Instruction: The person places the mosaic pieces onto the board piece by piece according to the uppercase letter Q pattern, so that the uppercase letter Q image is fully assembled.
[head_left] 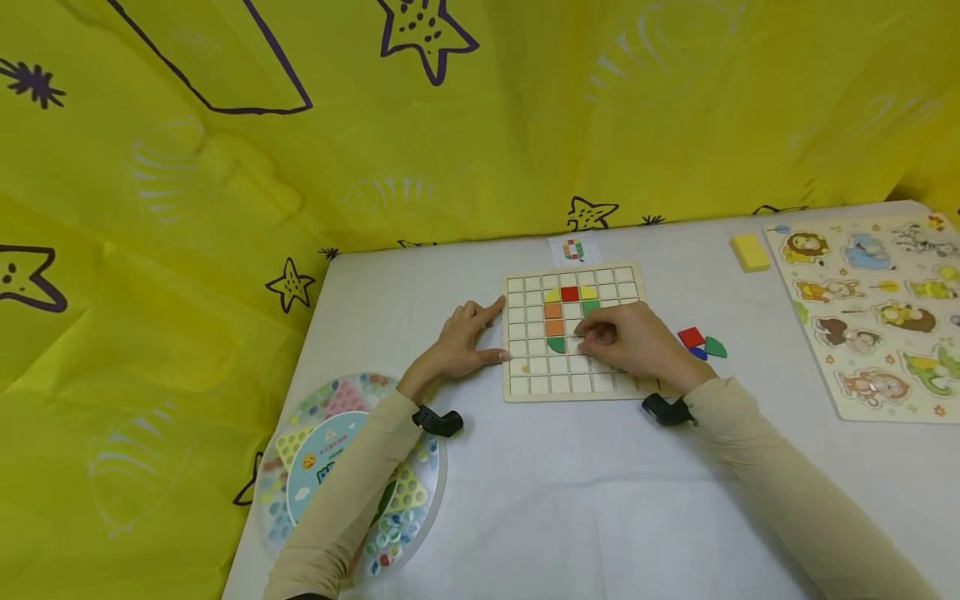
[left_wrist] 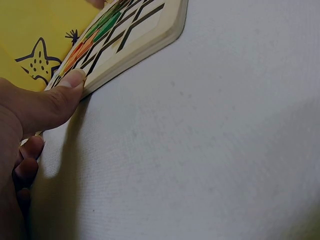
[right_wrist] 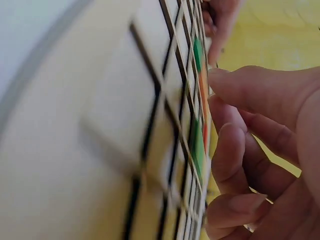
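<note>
A wooden grid board (head_left: 517,387) lies on the table with flat coloured pieces in some cells: a red square (head_left: 570,294), yellow quarter-rounds, orange squares (head_left: 553,327) and green pieces (head_left: 556,344). My left hand (head_left: 459,343) is at the board's left edge, index finger and thumb spread apart and touching it; the left wrist view shows the thumb (left_wrist: 62,97) against the rim. Over the board, my right hand (head_left: 630,337) has thumb and index fingertips close together near the middle cells. Whether a piece is between those fingertips is hidden.
Loose red (head_left: 692,337), green (head_left: 716,347) and blue (head_left: 698,353) pieces lie right of the board. A pattern card (head_left: 555,248) lies behind it. Further right are a yellow block (head_left: 750,252) and an animal puzzle (head_left: 862,410). A round marble board (head_left: 438,492) is under the left forearm.
</note>
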